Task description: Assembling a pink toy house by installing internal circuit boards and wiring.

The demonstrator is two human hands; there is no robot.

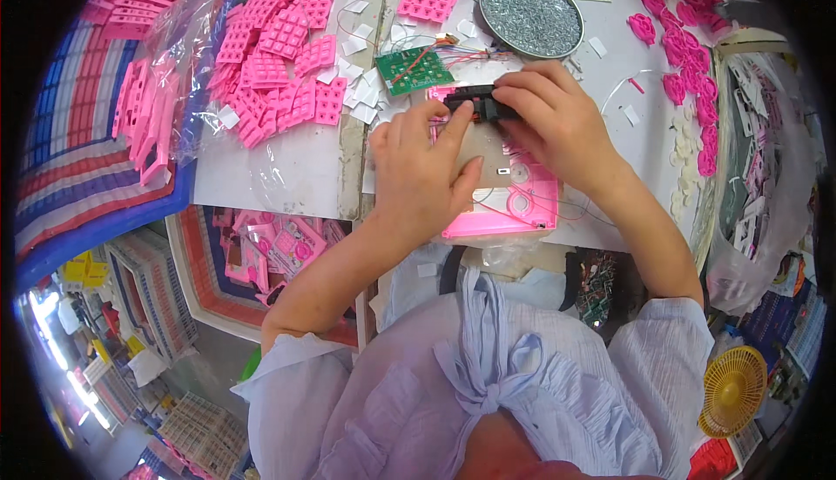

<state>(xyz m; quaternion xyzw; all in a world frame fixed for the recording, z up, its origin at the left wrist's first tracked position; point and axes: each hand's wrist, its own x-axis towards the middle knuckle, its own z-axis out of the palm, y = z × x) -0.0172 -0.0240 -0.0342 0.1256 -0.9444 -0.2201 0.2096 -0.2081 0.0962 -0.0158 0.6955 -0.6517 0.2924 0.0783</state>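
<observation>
A black plastic part with a bit of orange-red showing lies over the far side of an open pink plastic casing. My right hand grips the part's right end, its thumb hidden beneath the fingers. At the part's left end, the index fingertip of my left hand touches it, with the thumb spread away toward the casing. Thin wires run across the casing, and a small metal piece sits inside it. Just beyond my left hand is a green circuit board with wires attached.
Pink keypad pieces are heaped at the left, beside scattered white squares. A round tin of small screws stands beyond my right hand. Pink coiled cords line the right side. Pink casings fill a lower basket.
</observation>
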